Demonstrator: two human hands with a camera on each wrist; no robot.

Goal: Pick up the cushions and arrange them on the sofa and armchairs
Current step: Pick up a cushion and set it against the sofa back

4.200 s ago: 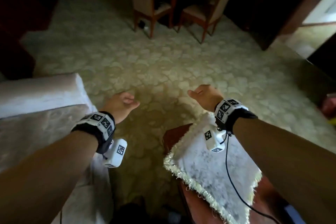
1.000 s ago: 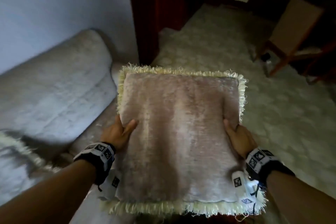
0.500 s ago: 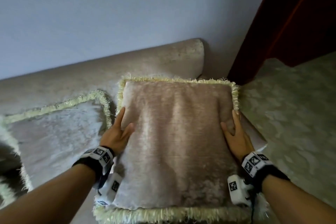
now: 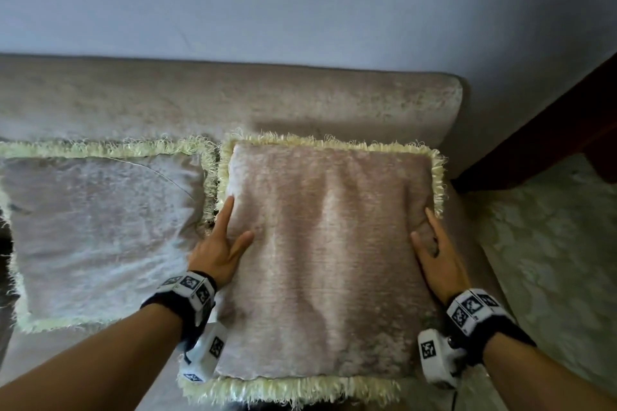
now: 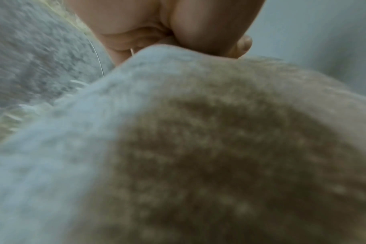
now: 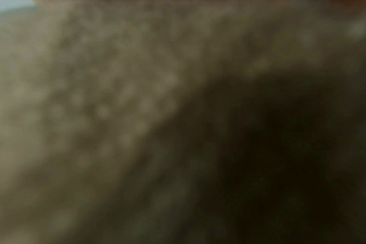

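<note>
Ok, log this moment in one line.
stage: placing | held cushion: between both hands, at sofa back | left hand, right hand: flat on sides | second cushion: beside, left

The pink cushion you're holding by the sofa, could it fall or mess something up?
Maybe. The pink cushion sits close to the sofa end beside the carpet, so it might tip off that side once the left hand and right hand let go. Its fringe already touches the grey cushion, so a push could shove that one crooked.

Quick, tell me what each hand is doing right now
Left hand: open, straight fingers pressing the pinkish cushion's left side.
Right hand: open, straight fingers pressing its right side.
</note>
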